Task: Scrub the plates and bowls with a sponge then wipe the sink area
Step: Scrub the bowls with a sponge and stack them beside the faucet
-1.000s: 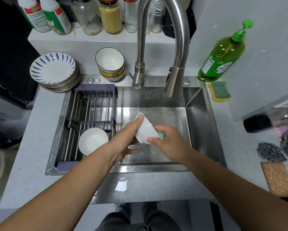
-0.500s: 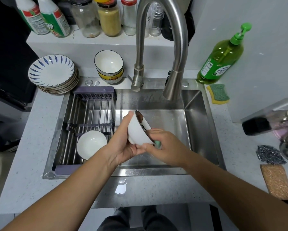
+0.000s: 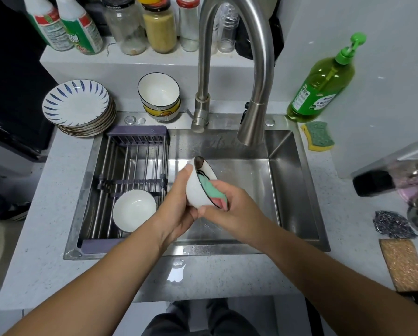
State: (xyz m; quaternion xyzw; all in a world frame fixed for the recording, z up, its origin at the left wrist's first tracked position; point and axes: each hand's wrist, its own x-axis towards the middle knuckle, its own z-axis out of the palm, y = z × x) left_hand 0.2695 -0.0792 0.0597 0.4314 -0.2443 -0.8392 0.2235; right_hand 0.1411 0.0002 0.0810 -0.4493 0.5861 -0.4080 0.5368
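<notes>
Though the label on the green soap bottle (image 3: 321,86) and the red-and-green labels on the two spray bottles (image 3: 79,27) on the shelf carry print, none of it can be read. Over the sink (image 3: 287,190), the left hand (image 3: 178,209) cups a small white bowl (image 3: 195,190) from outside, one fingertip at its upper rim, its mouth tipped to the right. The right hand (image 3: 232,209) grips a green-and-pink sponge (image 3: 211,192), fingers curled round it, pressing it inside the bowl. Another white bowl (image 3: 134,209) sits in the drying rack (image 3: 135,141) across the sink's left side. A stack of blue-striped plates (image 3: 77,103) and two stacked bowls (image 3: 159,93) stand on the bench (image 3: 33,238) behind.
</notes>
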